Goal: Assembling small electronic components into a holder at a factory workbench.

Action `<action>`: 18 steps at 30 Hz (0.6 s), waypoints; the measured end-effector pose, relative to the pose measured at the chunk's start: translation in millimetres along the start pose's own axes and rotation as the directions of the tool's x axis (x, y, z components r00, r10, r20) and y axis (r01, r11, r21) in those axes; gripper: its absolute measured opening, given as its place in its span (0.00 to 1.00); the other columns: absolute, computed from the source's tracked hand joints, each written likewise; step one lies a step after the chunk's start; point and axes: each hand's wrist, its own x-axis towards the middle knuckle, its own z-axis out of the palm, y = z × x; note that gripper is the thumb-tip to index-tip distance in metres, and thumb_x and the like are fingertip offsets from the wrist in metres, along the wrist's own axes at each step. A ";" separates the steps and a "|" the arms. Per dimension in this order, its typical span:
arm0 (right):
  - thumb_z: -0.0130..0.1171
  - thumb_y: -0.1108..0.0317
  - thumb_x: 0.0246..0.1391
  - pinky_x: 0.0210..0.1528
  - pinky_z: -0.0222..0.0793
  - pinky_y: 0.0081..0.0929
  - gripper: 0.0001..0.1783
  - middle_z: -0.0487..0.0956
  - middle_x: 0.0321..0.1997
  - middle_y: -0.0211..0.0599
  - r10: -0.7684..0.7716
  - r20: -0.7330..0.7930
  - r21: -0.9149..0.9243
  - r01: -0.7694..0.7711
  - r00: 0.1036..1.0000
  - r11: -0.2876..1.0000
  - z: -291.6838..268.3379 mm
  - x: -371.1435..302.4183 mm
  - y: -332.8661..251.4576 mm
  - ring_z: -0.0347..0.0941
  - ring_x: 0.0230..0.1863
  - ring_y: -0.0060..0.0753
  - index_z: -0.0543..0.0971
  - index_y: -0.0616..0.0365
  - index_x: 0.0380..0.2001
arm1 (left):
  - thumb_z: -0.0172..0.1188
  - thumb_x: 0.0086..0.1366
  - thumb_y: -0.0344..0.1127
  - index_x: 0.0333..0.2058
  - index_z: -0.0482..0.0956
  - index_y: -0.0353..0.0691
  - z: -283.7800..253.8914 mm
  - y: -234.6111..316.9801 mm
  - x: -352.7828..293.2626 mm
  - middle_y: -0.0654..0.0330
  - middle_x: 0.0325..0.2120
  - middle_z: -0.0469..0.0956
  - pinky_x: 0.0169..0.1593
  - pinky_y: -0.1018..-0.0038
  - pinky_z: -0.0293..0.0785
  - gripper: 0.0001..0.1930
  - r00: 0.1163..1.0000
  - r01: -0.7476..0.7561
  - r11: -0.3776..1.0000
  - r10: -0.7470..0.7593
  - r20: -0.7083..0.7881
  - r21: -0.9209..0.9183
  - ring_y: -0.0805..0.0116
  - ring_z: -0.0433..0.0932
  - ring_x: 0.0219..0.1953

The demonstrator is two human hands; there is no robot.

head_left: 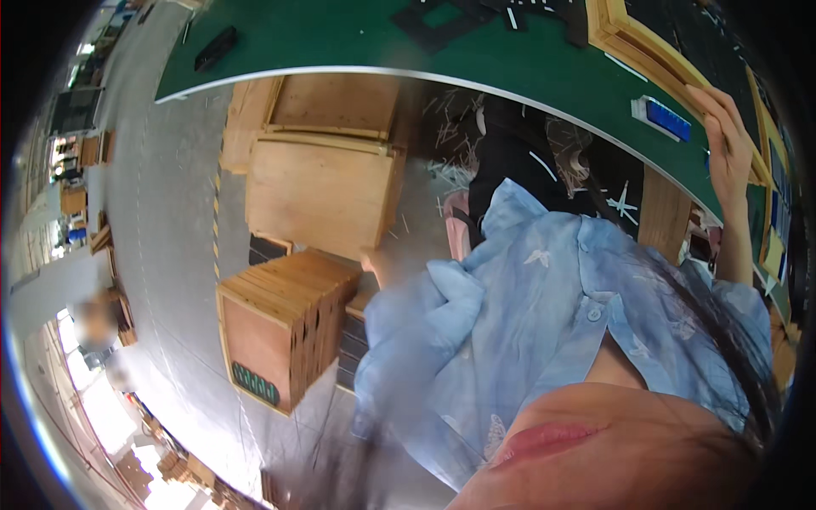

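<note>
At the right, my right hand (728, 149) grips the rail of a light wooden frame (650, 59), fingers laid over its edge. The frame reaches across the right end of a green-topped table (297, 55). My left hand (376, 263) is low on the left, beside the lower corner of a pale wooden box (319, 195). It is small and blurred, and its fingers are too unclear to show whether they touch the box. A blue block-shaped thing with a white side (665, 119) lies on the table near my right hand.
A row of stacked wooden frames or trays (289, 323) stands on the floor at my left. Black flat pieces (442, 21) and a dark object (216, 48) lie on the table. White strips (625, 204) litter the floor beneath. Another person (98, 327), blurred, is far left.
</note>
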 end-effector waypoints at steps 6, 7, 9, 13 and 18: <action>0.50 0.68 0.59 0.47 0.64 0.23 0.12 0.72 0.42 0.38 -0.072 0.022 0.092 0.070 0.997 0.993 12.6 21.8 -27.2 0.70 0.44 0.37 0.76 0.61 0.43 | 0.55 0.60 0.40 0.37 0.77 0.30 124.9 20.6 -90.7 0.51 0.31 0.78 0.31 0.66 0.73 0.16 0.921 -0.169 0.980 0.195 0.337 -0.107 0.61 0.77 0.31; 0.50 0.68 0.59 0.47 0.64 0.23 0.12 0.72 0.42 0.38 -0.070 -0.018 0.103 0.071 0.997 0.992 20.7 28.2 -30.6 0.70 0.44 0.37 0.76 0.61 0.43 | 0.55 0.60 0.39 0.37 0.77 0.29 123.7 21.5 -97.9 0.51 0.30 0.78 0.31 0.66 0.73 0.16 0.915 -0.224 0.968 0.249 0.317 -0.115 0.61 0.77 0.30; 0.51 0.69 0.59 0.47 0.64 0.25 0.11 0.72 0.41 0.39 -0.086 0.045 0.146 0.079 0.995 0.986 13.5 25.6 -32.7 0.70 0.43 0.38 0.76 0.61 0.42 | 0.55 0.60 0.37 0.36 0.77 0.29 105.8 -2.2 -115.2 0.51 0.30 0.77 0.30 0.66 0.72 0.15 0.897 -0.357 0.933 0.358 0.261 -0.054 0.60 0.77 0.30; 0.57 0.69 0.54 0.37 0.65 0.23 0.11 0.72 0.38 0.37 -0.145 -0.012 0.254 0.143 0.989 0.956 26.8 14.7 -13.2 0.71 0.37 0.36 0.77 0.60 0.40 | 0.56 0.60 0.34 0.35 0.77 0.28 -29.7 -6.9 -105.1 0.51 0.28 0.77 0.28 0.65 0.71 0.12 0.720 -0.654 0.730 0.681 -0.135 0.196 0.59 0.76 0.28; 0.61 0.65 0.50 0.31 0.67 0.29 0.10 0.74 0.31 0.36 -0.332 -0.062 0.351 0.332 0.941 0.875 41.8 33.3 -23.7 0.72 0.31 0.38 0.78 0.59 0.34 | 0.56 0.61 0.33 0.41 0.72 0.27 -111.9 131.4 -178.0 0.47 0.33 0.75 0.34 0.63 0.73 0.15 0.391 -0.837 0.481 0.859 -0.332 0.260 0.57 0.76 0.32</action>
